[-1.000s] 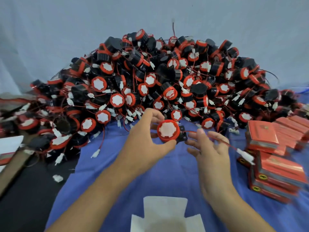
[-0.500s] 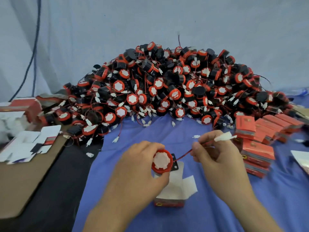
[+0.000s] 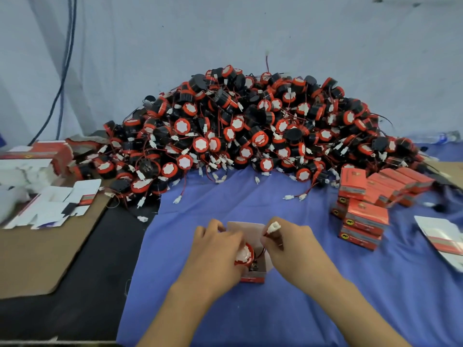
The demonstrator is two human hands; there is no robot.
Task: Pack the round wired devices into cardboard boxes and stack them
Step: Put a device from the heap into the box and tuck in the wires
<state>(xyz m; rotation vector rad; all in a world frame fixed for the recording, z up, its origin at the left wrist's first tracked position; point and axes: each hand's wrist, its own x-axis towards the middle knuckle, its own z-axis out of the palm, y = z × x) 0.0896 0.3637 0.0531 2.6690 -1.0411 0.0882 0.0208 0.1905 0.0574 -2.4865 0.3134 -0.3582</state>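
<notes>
My left hand point(image 3: 217, 249) grips a round red-and-black device point(image 3: 245, 255) with a white face, tilted and partly inside a small open cardboard box point(image 3: 254, 274) on the blue cloth. My right hand point(image 3: 290, 242) pinches the device's red wire near its white connector point(image 3: 273, 227), just above the box's raised flap. A big heap of the same wired devices point(image 3: 250, 126) lies behind. Closed red boxes point(image 3: 363, 219) are stacked at the right.
Flat unfolded box blanks point(image 3: 55, 204) lie on brown cardboard point(image 3: 32, 256) at the left, beside a torn red carton point(image 3: 37, 156). More blanks point(image 3: 441, 236) sit at the far right. Loose connectors trail from the heap onto the blue cloth point(image 3: 250, 309).
Both hands came down toward me with the device. It went from above the box to partly inside it, and my right hand drew the wire and connector in over the box.
</notes>
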